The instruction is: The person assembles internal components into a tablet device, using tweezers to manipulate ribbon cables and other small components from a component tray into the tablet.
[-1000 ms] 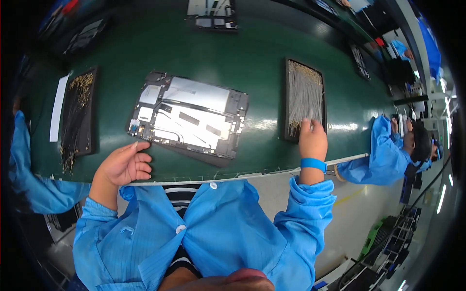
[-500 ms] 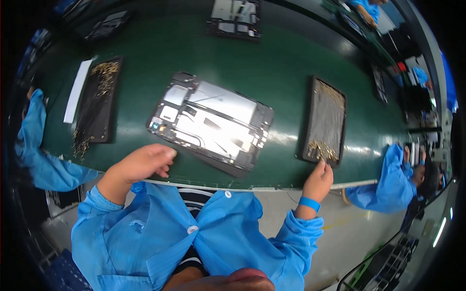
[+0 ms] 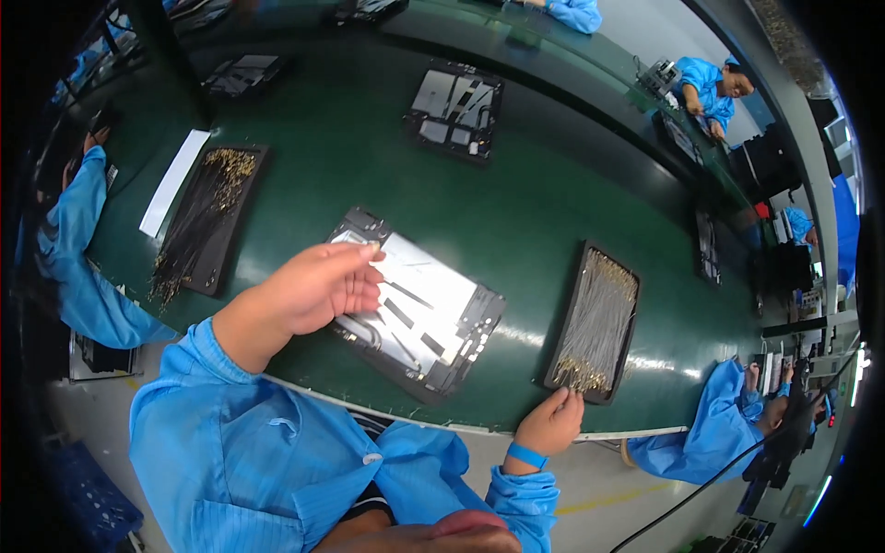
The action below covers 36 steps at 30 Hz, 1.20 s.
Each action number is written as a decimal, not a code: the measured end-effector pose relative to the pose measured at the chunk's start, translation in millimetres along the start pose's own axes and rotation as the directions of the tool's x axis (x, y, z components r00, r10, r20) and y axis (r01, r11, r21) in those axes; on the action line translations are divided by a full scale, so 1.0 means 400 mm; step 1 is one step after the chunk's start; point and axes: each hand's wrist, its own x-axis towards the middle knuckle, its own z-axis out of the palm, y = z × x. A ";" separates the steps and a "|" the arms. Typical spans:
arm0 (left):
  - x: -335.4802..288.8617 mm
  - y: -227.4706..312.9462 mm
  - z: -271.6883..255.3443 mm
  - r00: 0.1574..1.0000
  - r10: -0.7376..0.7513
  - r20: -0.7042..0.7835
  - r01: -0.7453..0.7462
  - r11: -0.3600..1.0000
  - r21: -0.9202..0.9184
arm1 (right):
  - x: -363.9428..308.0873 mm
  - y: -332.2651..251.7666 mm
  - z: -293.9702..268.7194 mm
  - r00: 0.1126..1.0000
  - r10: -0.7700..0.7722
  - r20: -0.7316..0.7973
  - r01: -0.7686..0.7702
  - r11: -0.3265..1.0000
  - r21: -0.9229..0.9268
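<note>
An opened tablet with silver plates and black ends lies on the green bench in front of me. My left hand is over its left part, thumb and forefinger pinched together; anything between them is too small to make out. Thin grey cables with gold-coloured ends lie lengthwise in a black tray to the right. At that tray's near end, my right hand has its fingertips closed by the gold ends. What it pinches is hidden.
Another black tray at the left holds thin black cables, some hanging over its near end. Beside it lies a white strip. A second opened tablet lies farther back. Co-workers in blue sit left, right and across.
My left hand has risen from the bench edge to over the tablet. My right hand stays by the right tray's near end. The whole view has shifted.
</note>
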 end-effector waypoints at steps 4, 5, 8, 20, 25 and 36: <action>0.136 0.035 -0.010 0.986 0.093 -0.139 -0.111 0.986 -0.121 | 0.003 -0.009 0.005 0.999 -0.016 0.037 0.015 0.999 0.034; 0.179 0.059 0.005 0.987 0.095 -0.131 -0.111 0.986 -0.122 | 0.002 -0.009 0.007 0.999 -0.017 0.040 0.016 1.000 0.019; 0.324 0.120 0.077 0.930 0.197 -0.311 -0.250 0.958 -0.140 | 0.003 0.012 0.006 1.000 -0.024 0.012 0.024 1.000 0.016; 0.618 0.198 0.042 0.756 0.105 -0.647 -0.419 0.836 -0.353 | -0.003 0.024 0.029 0.997 -0.031 0.064 0.031 0.999 0.010; 0.659 0.199 0.024 0.793 0.145 -0.592 -0.421 0.832 -0.361 | -0.007 0.025 0.033 0.995 -0.093 0.027 0.094 0.996 -0.012; 0.704 0.215 0.016 0.723 0.277 -0.633 -0.505 0.838 -0.210 | -0.004 0.029 0.042 0.998 -0.044 0.041 0.044 0.999 0.009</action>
